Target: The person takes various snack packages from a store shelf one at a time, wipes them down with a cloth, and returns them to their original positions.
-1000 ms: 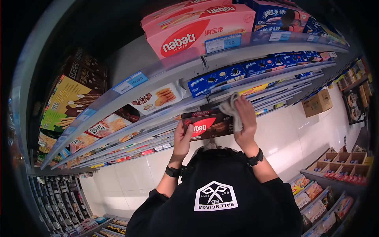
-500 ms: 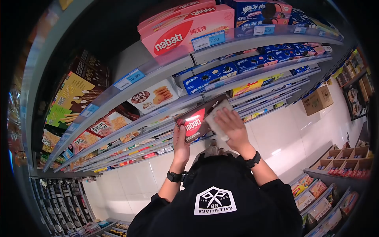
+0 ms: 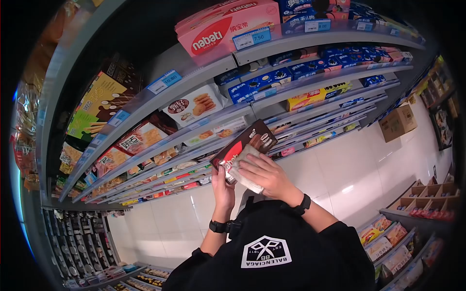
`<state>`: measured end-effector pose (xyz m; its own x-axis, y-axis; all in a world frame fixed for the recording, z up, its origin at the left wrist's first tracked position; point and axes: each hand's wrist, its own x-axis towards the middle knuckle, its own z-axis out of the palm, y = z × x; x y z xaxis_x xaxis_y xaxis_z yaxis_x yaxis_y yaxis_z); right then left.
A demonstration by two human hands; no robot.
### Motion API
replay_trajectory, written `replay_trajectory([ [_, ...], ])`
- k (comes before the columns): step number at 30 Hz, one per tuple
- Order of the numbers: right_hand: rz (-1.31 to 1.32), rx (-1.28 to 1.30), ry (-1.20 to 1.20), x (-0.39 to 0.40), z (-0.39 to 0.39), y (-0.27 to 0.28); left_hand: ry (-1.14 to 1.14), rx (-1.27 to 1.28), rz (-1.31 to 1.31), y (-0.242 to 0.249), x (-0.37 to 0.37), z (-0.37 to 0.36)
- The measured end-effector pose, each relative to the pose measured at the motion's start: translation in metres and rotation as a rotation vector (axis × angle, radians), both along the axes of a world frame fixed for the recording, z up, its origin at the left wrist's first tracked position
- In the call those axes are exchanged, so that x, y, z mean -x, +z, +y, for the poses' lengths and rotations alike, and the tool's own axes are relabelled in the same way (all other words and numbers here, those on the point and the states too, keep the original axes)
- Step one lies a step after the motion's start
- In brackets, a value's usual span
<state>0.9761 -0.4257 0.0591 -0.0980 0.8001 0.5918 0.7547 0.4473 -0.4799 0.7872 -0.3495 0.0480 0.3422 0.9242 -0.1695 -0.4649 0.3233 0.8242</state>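
My left hand (image 3: 223,185) grips the lower end of a dark brown and red Nabati wafer box (image 3: 241,148), held tilted in front of the shelves. My right hand (image 3: 266,175) presses a grey cloth (image 3: 244,170) flat against the face of that box. The cloth covers part of the red logo. Both wrists wear black bands, and my black cap and black sleeves fill the bottom of the view.
Store shelving (image 3: 272,48) runs across the view with pink Nabati boxes (image 3: 225,26), blue cookie packs (image 3: 262,85), a white biscuit bag (image 3: 191,106) and price tags. A cardboard box (image 3: 398,122) stands on the white tiled floor. Low snack racks (image 3: 412,213) stand at the right.
The box has come off the shelf edge and tilted up to the right. My right hand with the cloth slid down from the box's upper right corner onto its face.
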Motion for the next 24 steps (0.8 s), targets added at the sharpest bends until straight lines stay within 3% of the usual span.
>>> replay_trajectory([
  [3,0.006,-0.008,-0.052,-0.01,-0.012,-0.004,0.017,-0.11,0.034,0.01,0.015,-0.014],
  [5,0.098,-0.011,-0.32,-0.015,-0.02,-0.007,0.043,-0.17,0.026,0.021,0.023,-0.027],
  [6,0.094,-0.025,-0.309,-0.013,-0.023,-0.014,0.034,-0.206,0.053,0.017,0.031,-0.033],
  [8,0.855,0.177,-0.3,-0.001,-0.029,-0.031,0.009,-0.252,0.093,0.006,0.05,-0.046],
  [9,0.851,0.168,-0.289,0.007,-0.032,-0.03,0.009,-0.278,0.11,0.008,0.055,-0.054],
  [11,1.235,0.26,-0.146,0.025,-0.04,-0.03,-0.038,-0.37,0.264,0.012,0.075,-0.073],
  [17,1.202,0.271,-0.093,0.101,-0.082,-0.029,0.103,-0.341,0.365,0.003,0.149,-0.137],
  [22,1.319,0.314,-0.108,0.138,-0.144,-0.02,-0.002,-0.359,0.438,-0.01,0.201,-0.204],
  [24,1.21,0.262,-0.132,0.157,-0.173,-0.009,0.01,-0.356,0.471,-0.013,0.207,-0.231],
])
